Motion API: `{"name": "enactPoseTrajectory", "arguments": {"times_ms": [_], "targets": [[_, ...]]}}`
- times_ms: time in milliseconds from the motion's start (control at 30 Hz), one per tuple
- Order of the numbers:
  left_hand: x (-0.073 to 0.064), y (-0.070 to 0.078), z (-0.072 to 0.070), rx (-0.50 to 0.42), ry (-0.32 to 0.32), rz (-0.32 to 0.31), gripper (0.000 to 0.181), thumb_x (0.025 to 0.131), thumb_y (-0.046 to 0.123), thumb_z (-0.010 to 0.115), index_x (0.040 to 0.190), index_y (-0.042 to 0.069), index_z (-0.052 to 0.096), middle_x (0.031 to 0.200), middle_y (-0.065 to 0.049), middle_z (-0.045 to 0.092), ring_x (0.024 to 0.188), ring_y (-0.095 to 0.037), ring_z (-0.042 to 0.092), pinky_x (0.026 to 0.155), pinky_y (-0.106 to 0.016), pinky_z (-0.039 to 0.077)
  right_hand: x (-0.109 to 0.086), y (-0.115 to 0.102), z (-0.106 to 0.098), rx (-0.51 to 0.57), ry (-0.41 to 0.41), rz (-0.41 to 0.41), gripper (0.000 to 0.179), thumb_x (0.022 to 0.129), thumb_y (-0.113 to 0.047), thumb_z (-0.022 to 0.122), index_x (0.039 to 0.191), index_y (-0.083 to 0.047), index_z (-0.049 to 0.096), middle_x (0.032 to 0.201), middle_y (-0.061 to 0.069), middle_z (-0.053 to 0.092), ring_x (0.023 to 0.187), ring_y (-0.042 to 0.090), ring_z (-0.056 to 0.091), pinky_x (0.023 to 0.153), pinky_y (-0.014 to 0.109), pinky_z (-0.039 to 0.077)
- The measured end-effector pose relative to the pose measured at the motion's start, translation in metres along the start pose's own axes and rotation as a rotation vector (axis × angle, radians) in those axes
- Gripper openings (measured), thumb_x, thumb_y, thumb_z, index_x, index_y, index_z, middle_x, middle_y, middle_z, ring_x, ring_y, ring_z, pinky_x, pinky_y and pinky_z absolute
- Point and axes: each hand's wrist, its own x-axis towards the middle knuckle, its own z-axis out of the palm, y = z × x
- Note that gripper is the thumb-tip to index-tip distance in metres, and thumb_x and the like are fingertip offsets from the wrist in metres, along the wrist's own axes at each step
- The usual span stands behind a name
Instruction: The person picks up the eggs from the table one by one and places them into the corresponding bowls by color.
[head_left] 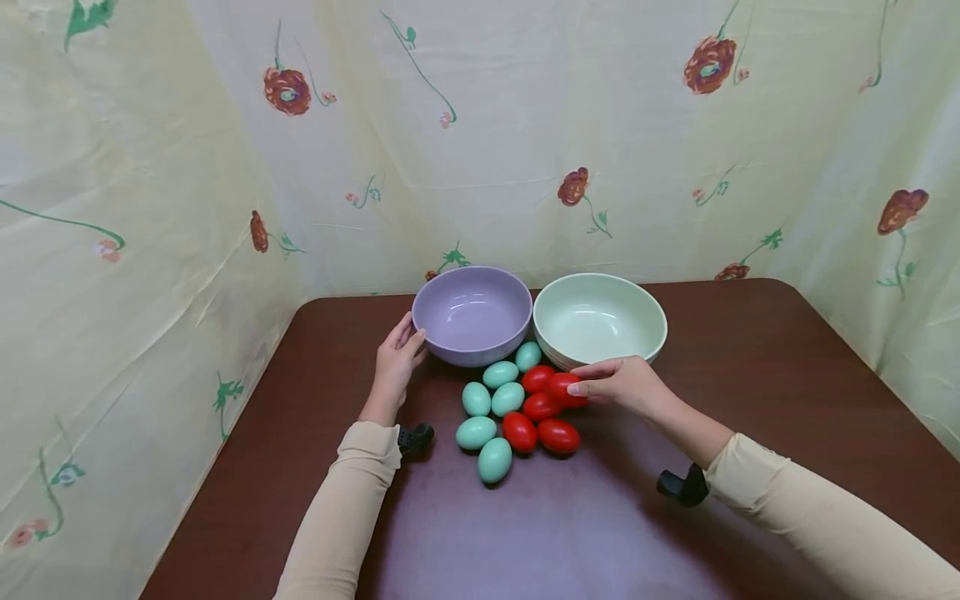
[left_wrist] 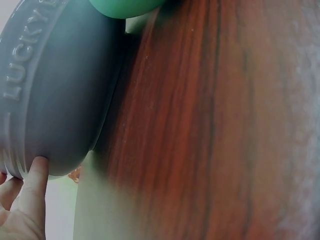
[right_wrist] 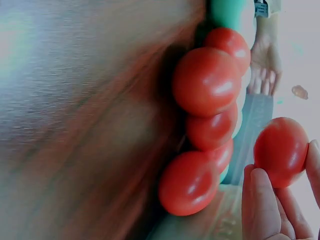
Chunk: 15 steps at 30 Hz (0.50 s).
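Observation:
My left hand (head_left: 396, 362) holds the left side of a lavender bowl (head_left: 472, 312); in the left wrist view its thumb (left_wrist: 36, 182) presses the outer wall, below raised lettering. Between the thumb and fingers of my right hand (head_left: 633, 385) is a red egg (right_wrist: 281, 152), pinched and raised above the other red eggs (right_wrist: 207, 82). Those lie grouped on the table in front of a pale green bowl (head_left: 600, 308). Several mint-green eggs (head_left: 476, 433) lie to their left, reaching up to the front of the lavender bowl.
The two bowls stand side by side at the back of the brown table (head_left: 720, 358). A pale curtain (head_left: 487, 192) with printed flowers hangs behind and beside it. Each wrist wears a black camera mount (head_left: 682, 486).

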Motion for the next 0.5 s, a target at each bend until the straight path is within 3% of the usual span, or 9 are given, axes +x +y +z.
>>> {"name": "enactPoseTrajectory", "arguments": {"times_ms": [333, 500], "targets": [[0.0, -0.007, 0.005, 0.014, 0.001, -0.012, 0.058, 0.101, 0.021, 0.059, 0.155, 0.017, 0.037, 0.163, -0.007, 0.032, 0.146, -0.024, 0.039, 0.111, -0.047, 0.043, 0.013, -0.013, 0.005, -0.062, 0.003, -0.014, 0.047, 0.085, -0.031, 0.079, 0.123, -0.003, 0.07, 0.102, 0.009, 0.077, 0.09, 0.017, 0.071, 0.085, 0.033, 0.061], [0.002, -0.004, 0.0, 0.011, -0.001, 0.008, 0.059, 0.101, 0.02, 0.058, 0.155, 0.017, 0.035, 0.163, -0.007, 0.03, 0.147, -0.025, 0.038, 0.111, -0.048, 0.043, 0.026, -0.026, 0.011, -0.004, -0.008, -0.009, 0.046, 0.087, -0.029, 0.078, 0.124, -0.003, 0.07, 0.112, 0.013, 0.075, 0.097, 0.022, 0.074, 0.094, 0.037, 0.058]]}}
